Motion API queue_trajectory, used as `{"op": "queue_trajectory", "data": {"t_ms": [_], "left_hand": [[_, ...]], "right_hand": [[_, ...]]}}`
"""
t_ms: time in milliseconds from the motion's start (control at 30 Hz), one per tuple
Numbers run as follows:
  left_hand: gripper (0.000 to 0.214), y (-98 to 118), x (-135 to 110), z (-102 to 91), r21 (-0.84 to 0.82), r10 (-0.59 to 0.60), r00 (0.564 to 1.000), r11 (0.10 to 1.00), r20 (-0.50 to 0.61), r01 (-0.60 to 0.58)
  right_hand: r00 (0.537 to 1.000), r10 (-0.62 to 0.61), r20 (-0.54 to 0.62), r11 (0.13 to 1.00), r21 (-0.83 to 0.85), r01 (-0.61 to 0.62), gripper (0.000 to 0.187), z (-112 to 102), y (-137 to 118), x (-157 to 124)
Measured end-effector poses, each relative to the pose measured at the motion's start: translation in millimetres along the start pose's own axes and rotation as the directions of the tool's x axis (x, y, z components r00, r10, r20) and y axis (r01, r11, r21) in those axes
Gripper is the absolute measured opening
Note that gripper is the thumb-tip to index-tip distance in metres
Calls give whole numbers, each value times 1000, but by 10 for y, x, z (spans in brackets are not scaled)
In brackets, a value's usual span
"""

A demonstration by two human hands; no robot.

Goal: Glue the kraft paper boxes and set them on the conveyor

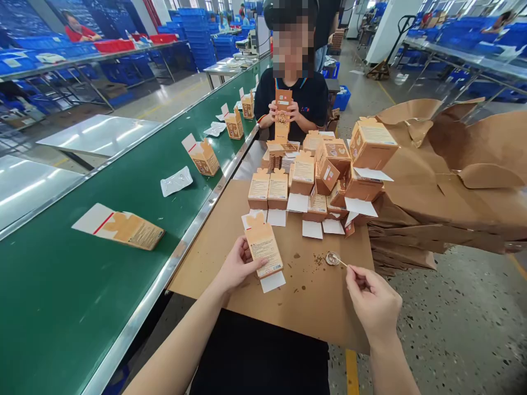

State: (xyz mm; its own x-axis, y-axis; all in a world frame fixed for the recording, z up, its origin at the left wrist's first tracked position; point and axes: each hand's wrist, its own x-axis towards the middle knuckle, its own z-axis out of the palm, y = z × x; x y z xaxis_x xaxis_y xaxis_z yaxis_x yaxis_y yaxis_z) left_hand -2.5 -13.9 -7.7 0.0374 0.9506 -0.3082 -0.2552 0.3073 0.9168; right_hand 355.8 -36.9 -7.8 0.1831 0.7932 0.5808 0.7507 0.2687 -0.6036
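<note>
My left hand (240, 262) grips a small printed cardboard box (264, 248) by its side, thumb across the front. White flaps stick out at both of its ends. In my right hand (374, 299), thumb and fingers pinch a thin pale stick, like a cotton swab (343, 263). The swab's far end is at a small clear round dish (332, 258) on the cardboard sheet (313, 312). Brown crumbs or spots lie around the dish. Whether the dish holds anything is too small to tell.
Similar boxes (302, 174) are piled behind my hands. To the left runs a green conveyor belt (102, 296) with several boxes and white packets (176, 181). A co-worker (292, 90) opposite holds a box. Brown paper sheets (461, 181) lie stacked at right.
</note>
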Motion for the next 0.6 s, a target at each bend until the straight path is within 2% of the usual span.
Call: {"op": "queue_trajectory", "data": {"t_ms": [67,133,200,300,433,600], "left_hand": [[87,-15,37,4,4,1,1000,1000,19,-1],[88,-38,48,-7,11,5,1000,1000,28,-5],[89,-64,49,-18,23,15,1000,1000,28,-16],[91,-93,53,-34,45,34,999,998,31,-35],[88,-100,43,-55,67,47,997,996,59,-51],[86,-80,-16,-25,84,57,997,995,59,-62]], "right_hand": [[1000,15,0,996,91,-15,34,1,-143,-112],[995,13,96,974,223,-34,24,66,-356,-265],[979,-28,202,937,348,-45,19,195,-589,-424],[957,-103,269,897,441,-27,22,432,-839,-598],[944,-132,303,890,456,-22,23,609,-881,-660],[957,-94,276,899,435,-37,23,520,-761,-621]]}}
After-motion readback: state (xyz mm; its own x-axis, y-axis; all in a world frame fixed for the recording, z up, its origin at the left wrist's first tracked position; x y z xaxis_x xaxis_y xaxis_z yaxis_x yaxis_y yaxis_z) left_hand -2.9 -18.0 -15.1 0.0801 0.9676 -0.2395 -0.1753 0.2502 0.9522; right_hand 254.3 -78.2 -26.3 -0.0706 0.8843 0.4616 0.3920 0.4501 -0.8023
